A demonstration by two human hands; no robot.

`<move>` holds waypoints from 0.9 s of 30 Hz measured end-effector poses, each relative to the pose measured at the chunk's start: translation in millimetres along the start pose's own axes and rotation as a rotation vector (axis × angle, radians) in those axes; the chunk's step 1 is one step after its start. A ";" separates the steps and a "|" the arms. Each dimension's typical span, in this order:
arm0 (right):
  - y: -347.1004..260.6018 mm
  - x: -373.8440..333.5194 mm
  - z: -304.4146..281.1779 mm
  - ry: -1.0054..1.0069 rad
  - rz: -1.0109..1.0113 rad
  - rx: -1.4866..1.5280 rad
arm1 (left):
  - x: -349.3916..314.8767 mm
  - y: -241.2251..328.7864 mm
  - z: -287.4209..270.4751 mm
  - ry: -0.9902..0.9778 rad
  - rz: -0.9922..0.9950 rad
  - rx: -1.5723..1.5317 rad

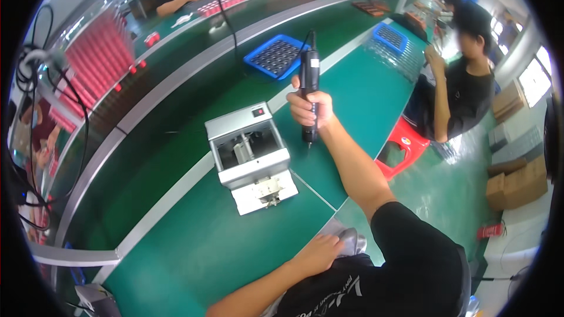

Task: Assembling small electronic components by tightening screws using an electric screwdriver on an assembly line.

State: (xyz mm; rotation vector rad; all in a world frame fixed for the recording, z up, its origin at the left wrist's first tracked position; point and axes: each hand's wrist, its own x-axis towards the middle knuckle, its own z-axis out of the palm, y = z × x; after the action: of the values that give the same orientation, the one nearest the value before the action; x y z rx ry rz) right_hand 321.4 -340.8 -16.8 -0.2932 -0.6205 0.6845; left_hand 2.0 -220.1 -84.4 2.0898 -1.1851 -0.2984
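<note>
My right hand (pixel 311 108) is wrapped round a black electric screwdriver (pixel 309 70), held upright with its bit pointing down over the green bench. A cord leaves the tool's top. Left of it stands a small silver bench machine (pixel 255 166) with a red switch, an open window and a metal fixture (pixel 269 189) low at its front. The screwdriver's tip is apart from the machine. My left hand (pixel 319 254) lies low by the bench's near edge, fingers bent; whatever they hold, if anything, is hidden. A shiny grey rounded thing (pixel 351 240) shows beside its fingertips.
A blue tray (pixel 252 60) of small dark parts lies on the dark green belt beyond the machine; another blue tray (pixel 390 38) is farther right. A co-worker (pixel 464 76) sits at right near a red stool (pixel 405 147). Red racks (pixel 100 53) stand far left.
</note>
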 end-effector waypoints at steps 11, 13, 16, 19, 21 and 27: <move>-30.7 -15.3 -21.1 0.216 -0.209 -0.009 | 4.6 3.8 2.1 0.037 0.063 0.045; -31.3 -17.8 -21.7 0.236 -0.209 -0.045 | 5.4 3.4 0.7 -0.036 0.047 0.039; -30.8 -16.9 -28.8 0.241 -0.198 -0.041 | 5.0 5.4 -4.0 -0.072 0.028 0.017; -12.7 -4.9 -29.8 0.381 -0.185 -0.067 | -4.9 -2.9 6.5 -0.005 0.008 0.050; -2.8 -1.2 -31.5 0.673 -0.231 -0.268 | -7.8 -7.4 11.7 -0.038 -0.015 0.028; -51.2 -31.6 -99.7 1.122 -0.415 -0.808 | 16.6 -9.9 33.5 -0.010 0.015 -0.065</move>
State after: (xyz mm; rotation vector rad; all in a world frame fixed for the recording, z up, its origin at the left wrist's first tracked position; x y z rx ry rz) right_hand 389.6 -405.3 -85.7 -1.1575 0.1740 -0.2203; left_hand 0.7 -246.0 -113.1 2.0246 -1.1810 -0.3368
